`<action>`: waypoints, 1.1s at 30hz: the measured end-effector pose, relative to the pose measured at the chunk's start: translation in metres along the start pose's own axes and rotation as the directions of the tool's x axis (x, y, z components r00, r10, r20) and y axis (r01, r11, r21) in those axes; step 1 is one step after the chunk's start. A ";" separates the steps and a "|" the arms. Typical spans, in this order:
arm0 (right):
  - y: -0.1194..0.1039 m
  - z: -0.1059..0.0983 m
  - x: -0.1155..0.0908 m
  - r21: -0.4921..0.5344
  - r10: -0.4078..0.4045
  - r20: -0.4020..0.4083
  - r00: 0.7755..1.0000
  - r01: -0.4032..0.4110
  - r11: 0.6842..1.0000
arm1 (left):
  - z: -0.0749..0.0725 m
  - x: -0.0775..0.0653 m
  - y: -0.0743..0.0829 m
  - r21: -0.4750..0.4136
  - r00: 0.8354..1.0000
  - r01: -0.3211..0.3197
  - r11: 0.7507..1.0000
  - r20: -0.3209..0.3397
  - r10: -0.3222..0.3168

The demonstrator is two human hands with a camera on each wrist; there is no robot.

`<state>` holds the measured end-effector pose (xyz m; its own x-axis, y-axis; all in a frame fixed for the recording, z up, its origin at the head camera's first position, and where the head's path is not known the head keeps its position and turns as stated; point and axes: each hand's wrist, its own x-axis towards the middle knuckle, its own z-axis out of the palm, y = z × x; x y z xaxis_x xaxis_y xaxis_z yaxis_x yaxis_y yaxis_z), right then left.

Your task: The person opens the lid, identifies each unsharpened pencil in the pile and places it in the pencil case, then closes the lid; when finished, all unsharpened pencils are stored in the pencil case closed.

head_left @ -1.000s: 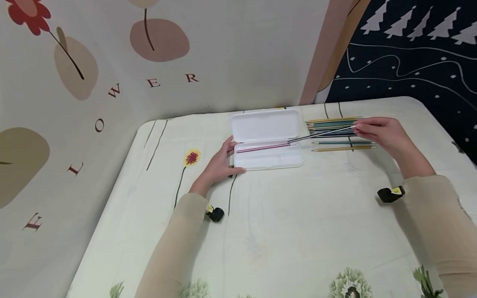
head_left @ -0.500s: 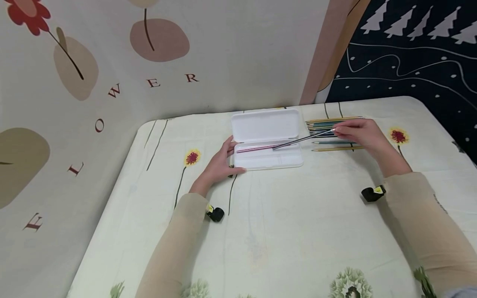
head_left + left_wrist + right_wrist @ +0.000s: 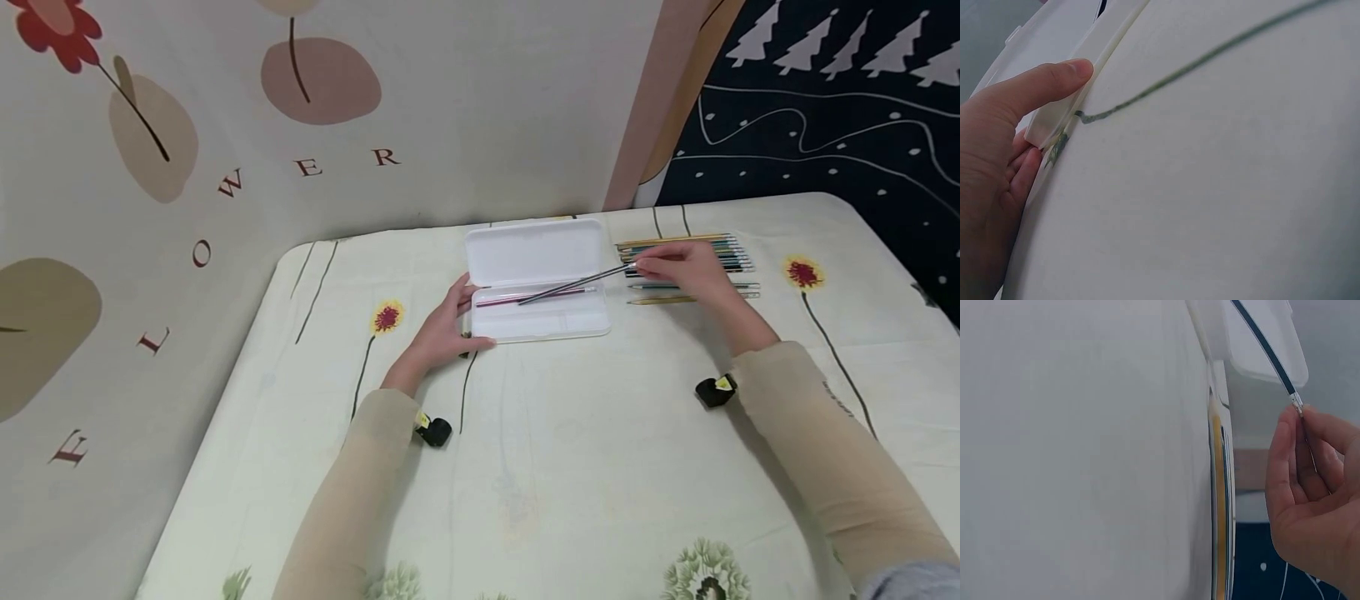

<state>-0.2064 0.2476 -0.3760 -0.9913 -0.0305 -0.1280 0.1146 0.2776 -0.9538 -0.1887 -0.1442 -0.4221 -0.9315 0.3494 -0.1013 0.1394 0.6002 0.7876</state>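
Note:
A white plastic pencil case [image 3: 592, 327] lies unfolded near the far table edge, its lid [image 3: 534, 252] laid back. My left hand [image 3: 438, 332] grips its left end, the thumb on the near rim and other fingers at the side, as the left wrist view also shows. My right hand [image 3: 692, 268] pinches a dark pencil [image 3: 1266, 347] by its eraser end. This pencil slants down to the left over the case; its tip is above or on a pink pencil [image 3: 497, 302] lying in the base. I cannot tell whether they touch.
Right of the case lies a row of pencils [image 3: 731, 250], several in gold, teal and dark colours, partly behind my right hand. A teal pencil [image 3: 746, 286] and a gold pencil [image 3: 643, 301] lie apart, nearer me. A wall hanging [image 3: 480, 125] rises behind the table.
My right hand has moved left with the dark pencil, bringing its tip from the case's right part to over its middle. My left hand and the case have stayed put.

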 end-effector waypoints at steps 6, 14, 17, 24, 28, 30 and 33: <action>-0.003 0.018 0.002 -0.030 -0.062 -0.041 0.997 0.061 0.998 | 0.001 0.001 -0.002 -0.001 1.000 -0.008 1.000 0.001 0.008; -0.010 0.037 0.004 -0.090 -0.073 -0.056 0.996 0.068 0.994 | 0.001 0.001 -0.002 -0.001 1.000 0.002 1.000 -0.002 -0.002; -0.011 0.042 0.005 -0.133 -0.089 -0.055 0.995 0.081 0.988 | 0.001 0.001 -0.003 -0.001 1.000 -0.002 1.000 -0.004 0.002; -0.015 0.055 0.006 -0.279 -0.121 -0.025 0.992 0.109 0.954 | 0.001 0.001 -0.002 -0.007 1.000 -0.013 1.000 -0.004 0.013; -0.015 0.059 0.007 -0.334 -0.101 -0.020 0.995 0.089 0.938 | 0.001 0.002 -0.002 -0.008 1.000 -0.013 1.000 -0.005 0.013; -0.016 0.059 0.007 -0.351 -0.098 -0.035 0.995 0.079 0.933 | 0.001 0.002 -0.001 -0.008 1.000 -0.016 1.000 -0.007 0.016; -0.016 0.059 0.006 -0.367 -0.106 -0.063 0.992 0.076 0.927 | 0.001 0.002 -0.001 -0.011 1.000 -0.019 1.000 -0.010 0.019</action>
<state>-0.2099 0.1860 -0.3775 -1.0000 0.0012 -0.0088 0.0077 0.6077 -0.7941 -0.1904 -0.1439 -0.4239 -0.9320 0.3536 -0.0802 0.1535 0.5852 0.7962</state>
